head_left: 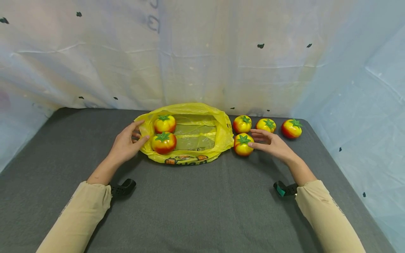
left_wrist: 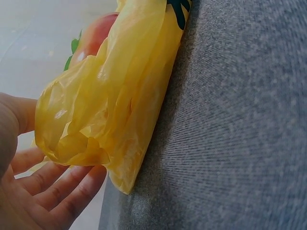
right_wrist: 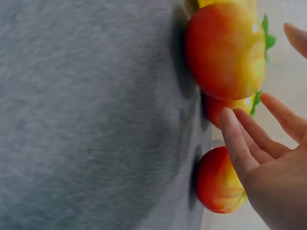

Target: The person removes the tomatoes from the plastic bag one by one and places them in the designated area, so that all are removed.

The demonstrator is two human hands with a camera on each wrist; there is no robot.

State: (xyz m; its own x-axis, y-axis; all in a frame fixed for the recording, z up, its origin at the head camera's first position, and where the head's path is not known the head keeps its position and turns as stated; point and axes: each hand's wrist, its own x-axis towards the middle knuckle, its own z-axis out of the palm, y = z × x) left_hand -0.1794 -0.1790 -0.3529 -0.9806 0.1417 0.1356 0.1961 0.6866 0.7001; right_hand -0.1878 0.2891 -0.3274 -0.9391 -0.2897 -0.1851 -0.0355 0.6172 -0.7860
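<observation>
A yellow plastic bag (head_left: 186, 158) lies on the table with its mouth spread wide. Two red-and-yellow tomatoes with green leafy tops, one behind (head_left: 169, 124) and one in front (head_left: 164, 144), sit at its left end. Spread fingers of my left hand (head_left: 124, 142) touch the bag's left rim; the left wrist view shows plastic hiding the thumb tip. On the right, my right hand (head_left: 272, 143) stands with thumb and fingers apart beside the front loose tomato (head_left: 243, 149). Its thumb tip meets that tomato's edge in the head view; no grip shows in the right wrist view.
Behind the right hand, more loose tomatoes stand along the table's back: one by the bag (head_left: 242, 125), one in the middle (head_left: 265, 125) and one farther right (head_left: 289, 130). Pale sheeting (head_left: 202, 70) hangs behind the dark grey table (head_left: 190, 211) and along its right side.
</observation>
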